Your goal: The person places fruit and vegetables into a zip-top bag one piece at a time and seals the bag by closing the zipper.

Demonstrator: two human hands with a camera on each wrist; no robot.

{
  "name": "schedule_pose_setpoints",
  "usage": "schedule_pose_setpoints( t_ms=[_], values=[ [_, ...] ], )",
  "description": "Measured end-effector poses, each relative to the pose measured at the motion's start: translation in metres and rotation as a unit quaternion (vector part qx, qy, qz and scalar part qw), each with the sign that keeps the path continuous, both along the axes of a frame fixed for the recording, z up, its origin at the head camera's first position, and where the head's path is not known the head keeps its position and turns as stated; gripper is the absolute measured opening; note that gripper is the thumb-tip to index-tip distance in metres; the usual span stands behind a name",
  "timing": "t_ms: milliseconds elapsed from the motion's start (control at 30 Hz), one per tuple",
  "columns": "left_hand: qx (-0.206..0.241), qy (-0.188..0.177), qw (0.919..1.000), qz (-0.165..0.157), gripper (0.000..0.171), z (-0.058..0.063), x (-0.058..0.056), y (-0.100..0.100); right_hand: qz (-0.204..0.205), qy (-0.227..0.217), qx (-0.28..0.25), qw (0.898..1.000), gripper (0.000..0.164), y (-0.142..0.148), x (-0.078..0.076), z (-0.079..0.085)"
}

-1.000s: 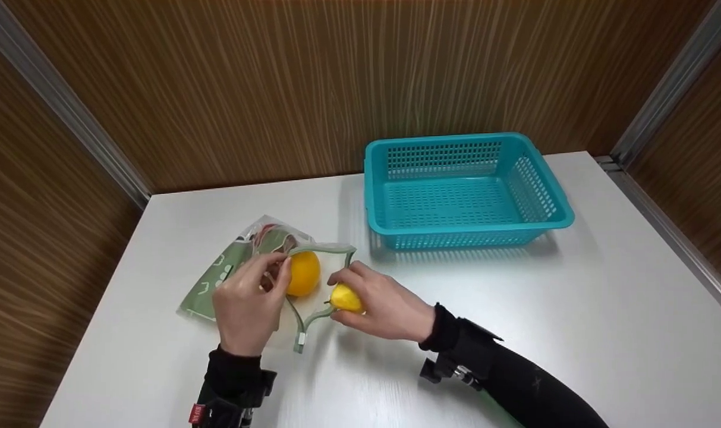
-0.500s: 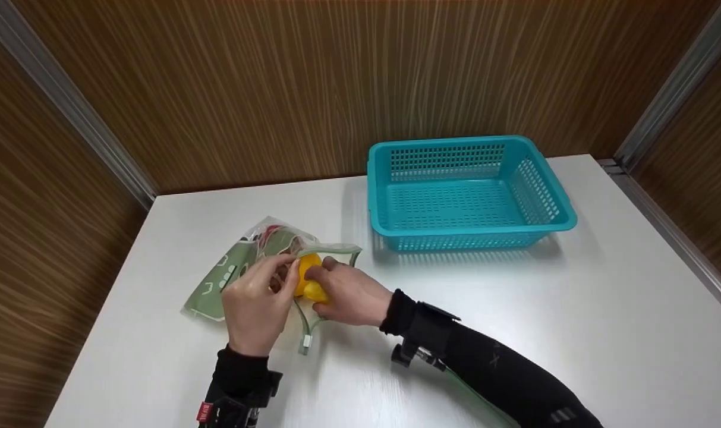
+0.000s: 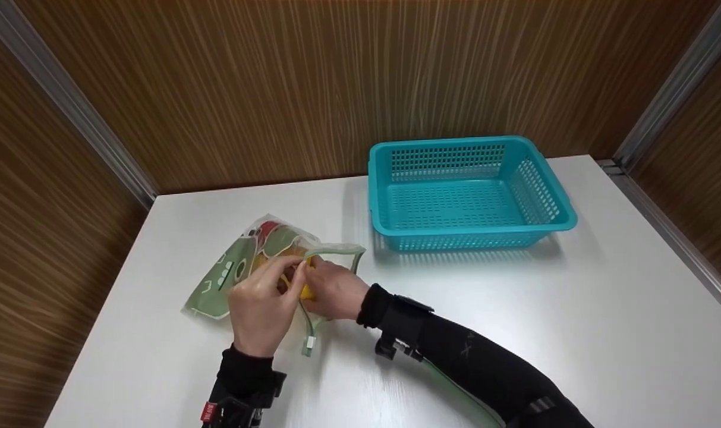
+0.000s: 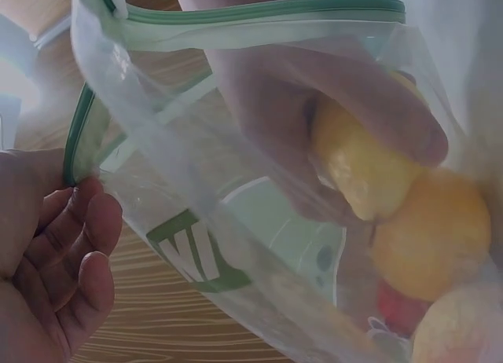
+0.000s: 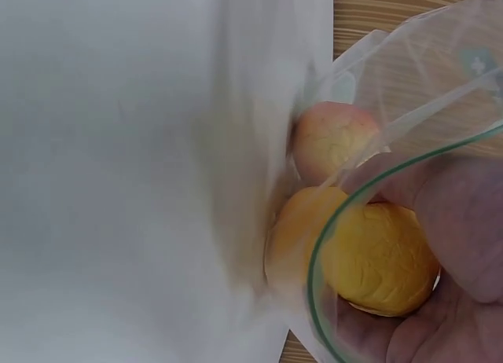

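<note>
A clear zip bag [image 3: 211, 291] with green print and a green zip edge lies on the table, its mouth held apart. My left hand [image 3: 262, 309] pinches the zip edge between thumb and forefinger, the other fingers loosely curled in the left wrist view. Through the mouth reaches my right hand [image 3: 339, 292], its fingers around a yellow pear [image 4: 361, 163] with a short stem. Inside the bag, the pear sits against an orange [image 4: 432, 233]. Beyond it are a peach [image 5: 334, 139] and a red thing [image 4: 401, 306], mostly hidden.
A teal perforated basket [image 3: 473, 229] stands at the back right of the white table [image 3: 515, 333]. Wood-grain panels [image 3: 265, 89] rise behind the table and on both sides.
My right hand has moved left with the pear, from the bag's mouth to inside it. The orange has shifted deeper into the bag. My left hand keeps its pinch, slightly farther right.
</note>
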State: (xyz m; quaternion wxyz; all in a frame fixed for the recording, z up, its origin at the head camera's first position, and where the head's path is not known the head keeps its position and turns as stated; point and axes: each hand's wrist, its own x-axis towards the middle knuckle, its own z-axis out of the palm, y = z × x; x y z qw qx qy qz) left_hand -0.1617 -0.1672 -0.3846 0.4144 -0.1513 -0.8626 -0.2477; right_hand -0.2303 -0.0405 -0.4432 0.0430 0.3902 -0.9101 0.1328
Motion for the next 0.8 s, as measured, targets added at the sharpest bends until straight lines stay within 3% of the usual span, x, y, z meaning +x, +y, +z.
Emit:
schedule_pose_setpoints(
  t_ms=[367, 500, 633, 800],
  values=[
    [-0.004, 0.011, 0.9999, -0.006, 0.008, 0.001, 0.001, 0.001, -0.018, -0.006, 0.059, 0.998, 0.040, -0.012, -0.010, -0.004],
    [-0.003, 0.009, 1.0000, -0.004, 0.007, 0.001, 0.001, 0.001, -0.021, -0.018, 0.064, 0.998, 0.041, -0.013, -0.011, -0.003],
    [-0.001, 0.004, 1.0000, -0.002, 0.007, 0.000, 0.001, 0.001, -0.015, 0.007, 0.075, 0.997, 0.041, -0.012, -0.011, -0.002],
    [0.003, 0.001, 1.0000, 0.000, 0.009, 0.000, 0.000, 0.000, -0.002, 0.057, 0.046, 0.997, 0.045, -0.007, -0.009, -0.001]
  ],
)
